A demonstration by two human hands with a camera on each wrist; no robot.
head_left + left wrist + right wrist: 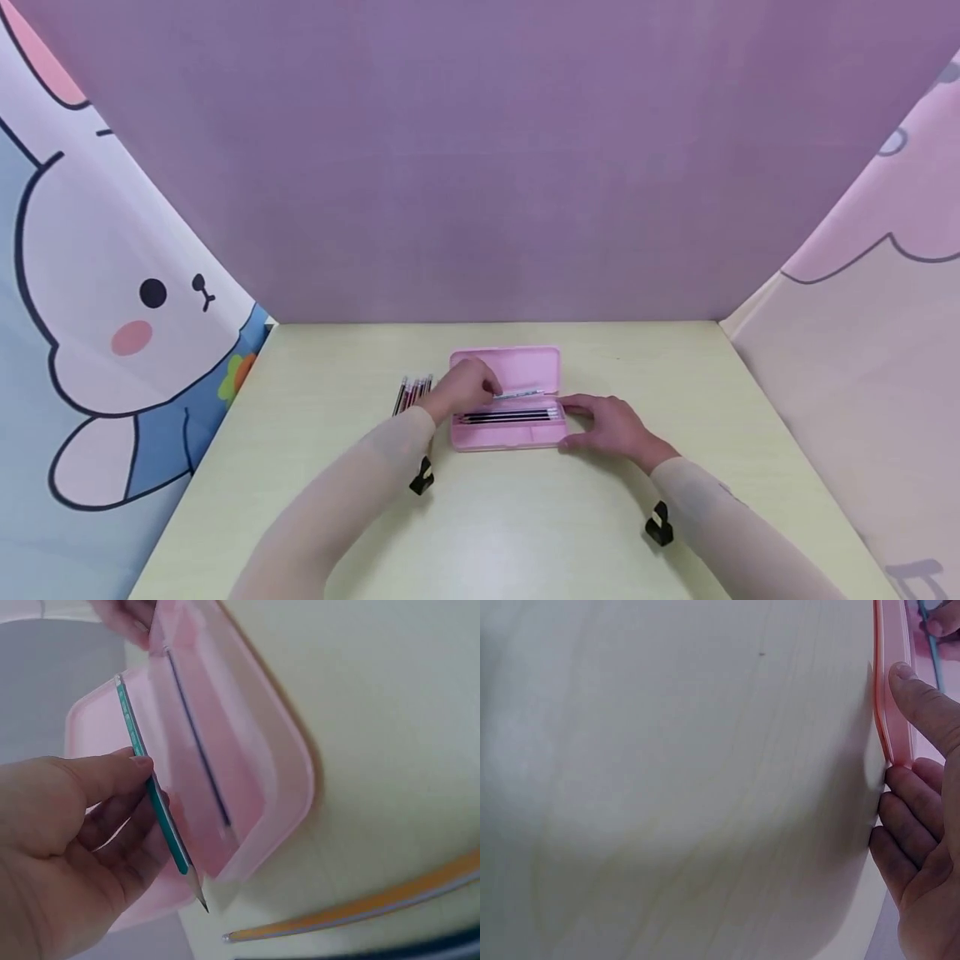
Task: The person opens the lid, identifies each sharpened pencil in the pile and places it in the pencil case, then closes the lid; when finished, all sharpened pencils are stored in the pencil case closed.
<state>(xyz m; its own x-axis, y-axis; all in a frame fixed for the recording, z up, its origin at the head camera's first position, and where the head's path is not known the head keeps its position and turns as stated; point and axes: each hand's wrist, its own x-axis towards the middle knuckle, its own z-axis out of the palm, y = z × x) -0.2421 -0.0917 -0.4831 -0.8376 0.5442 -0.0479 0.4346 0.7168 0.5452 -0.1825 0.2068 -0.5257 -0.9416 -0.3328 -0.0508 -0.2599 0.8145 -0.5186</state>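
A pink pencil case (525, 364) lies on the table with its lid raised toward the back. Over it, my left hand (459, 388) pinches a green pencil (156, 793) between thumb and fingers, the sharpened point toward the case's left end. Dark striped pencils (510, 416) lie lengthwise in the tray below. My right hand (613, 427) holds the right end of the case, thumb (922, 703) against its wall and fingers at the corner.
Left of the case, several pencils (412, 392) lie together on the table (487, 525), partly behind my left arm. An orange pencil (360, 904) shows near the case in the left wrist view. A purple panel (495, 167) closes off the back, with printed cloth walls at both sides.
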